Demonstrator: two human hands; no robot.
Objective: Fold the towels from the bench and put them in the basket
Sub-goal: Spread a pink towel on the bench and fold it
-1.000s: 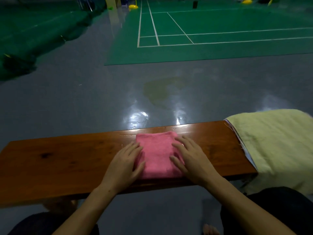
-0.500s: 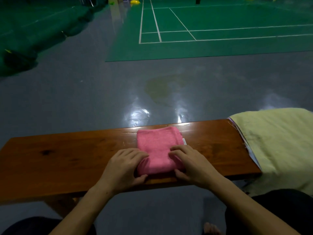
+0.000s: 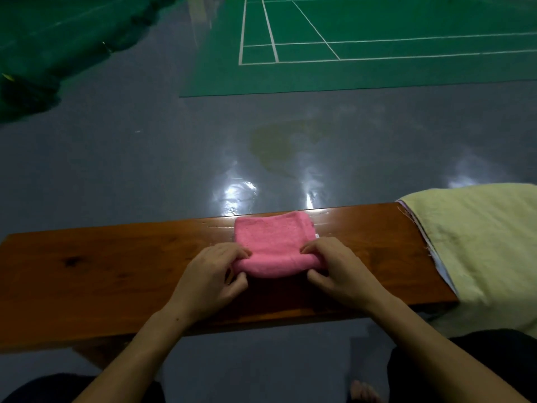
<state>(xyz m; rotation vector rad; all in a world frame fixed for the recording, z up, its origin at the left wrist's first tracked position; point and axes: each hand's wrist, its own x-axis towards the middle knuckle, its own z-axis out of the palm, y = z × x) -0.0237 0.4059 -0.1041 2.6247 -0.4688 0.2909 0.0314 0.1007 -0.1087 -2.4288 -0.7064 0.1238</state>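
A small folded pink towel point(image 3: 274, 242) lies on the brown wooden bench point(image 3: 96, 266), near its far edge. My left hand point(image 3: 213, 276) pinches the towel's near left corner between thumb and fingers. My right hand point(image 3: 338, 271) pinches the near right corner the same way. The near edge is lifted off the wood and curls up between both hands. A pale yellow towel point(image 3: 476, 245) drapes over the bench's right end. No basket is in view.
Grey glossy floor point(image 3: 145, 158) stretches beyond the bench, with a green court mat point(image 3: 377, 39) farther back. A dark green tarp point(image 3: 43, 39) lies at the far left. My dark-trousered knees and a bare foot point(image 3: 363, 391) are below the bench.
My hands slid from lying flat on the pink towel to its near corners, closed on them and raised the near edge off the bench.
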